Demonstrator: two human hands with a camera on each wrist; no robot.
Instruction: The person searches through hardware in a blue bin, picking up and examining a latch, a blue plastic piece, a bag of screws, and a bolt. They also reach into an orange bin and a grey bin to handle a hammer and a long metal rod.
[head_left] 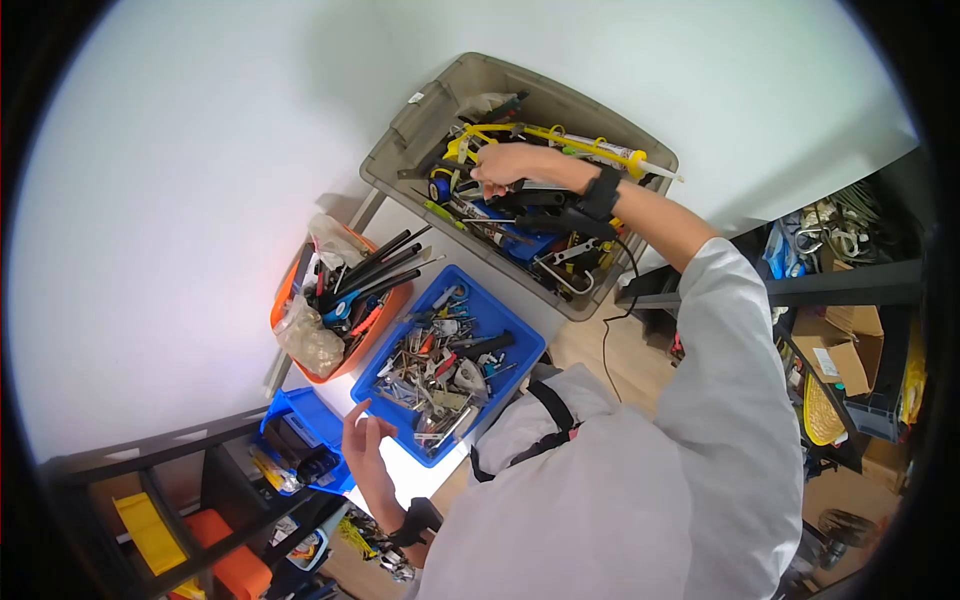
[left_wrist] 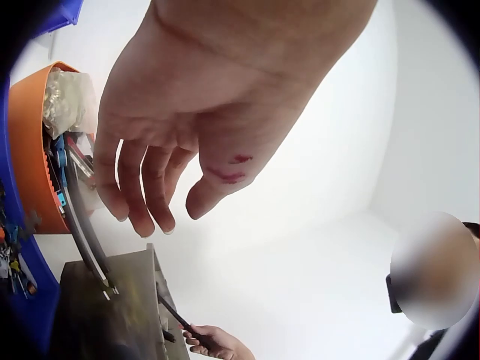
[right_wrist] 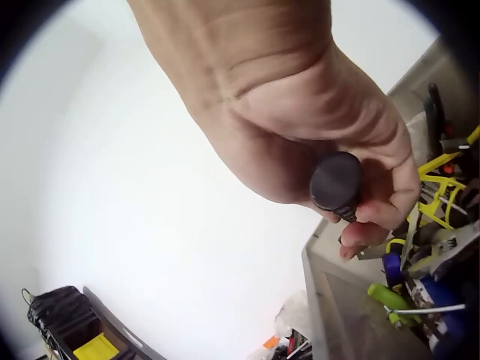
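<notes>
My right hand [head_left: 520, 165], over the large grey bin [head_left: 575, 95], grips a tool [right_wrist: 335, 182] by its black, round-ended handle. In the left wrist view the long dark shaft of this tool [left_wrist: 174, 312] slants out from the fist; its exact kind I cannot tell. Inside the bin lie a yellow-framed tool [head_left: 590, 148], a blue-and-black tape measure [head_left: 440, 185] and several other hand tools. My left hand [head_left: 367, 462] hovers at the near-left corner of the blue tray [head_left: 487, 300], fingers loosely bent and nothing in them. Small metal parts and tools fill the tray.
An orange basket [head_left: 402, 300] with black rods and plastic bags stands left of the tray. Nearer is an open blue case [head_left: 310, 410]. A dark rack [head_left: 170, 455] is at lower left, shelves with a cardboard box [head_left: 835, 345] at right. A black cord [head_left: 606, 345] hangs from the bin.
</notes>
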